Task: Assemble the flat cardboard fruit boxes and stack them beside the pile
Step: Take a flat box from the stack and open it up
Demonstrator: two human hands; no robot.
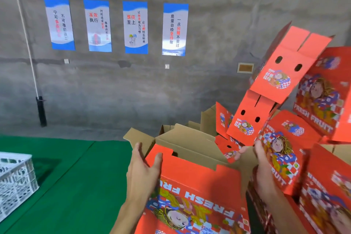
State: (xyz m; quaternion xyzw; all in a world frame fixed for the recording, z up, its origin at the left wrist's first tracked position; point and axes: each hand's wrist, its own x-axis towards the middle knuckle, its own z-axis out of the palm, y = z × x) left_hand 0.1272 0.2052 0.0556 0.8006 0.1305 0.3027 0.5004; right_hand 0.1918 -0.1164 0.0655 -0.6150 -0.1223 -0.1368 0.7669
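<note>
Right in front of the person sits a red fruit box, opened up with its brown inside showing and its top flaps standing. The printed face nearest us carries "FRESH FRUIT" and a cartoon figure, both upside down from here, so the box's printed top points toward the person. Its long side runs left to right across the view, tilted a little down to the right.

The left hand lies flat against the box's left end, fingers straight and spread, thumb laid over the red edge of the near wall. The right hand is at the box's right end, fingers fairly straight and reaching up beside a neighbouring carton; whether it grips anything I cannot tell.

Just to the right and behind rises the pile of red boxes, assembled ones tumbled at all angles, one leaning with its two oval handle holes showing, flaps pointing up and to the right.

To the left, green floor covering spreads out, with a white lattice crate at the edge. Beyond is a grey concrete wall carrying four blue-and-white posters, and a white rope runs down it.
</note>
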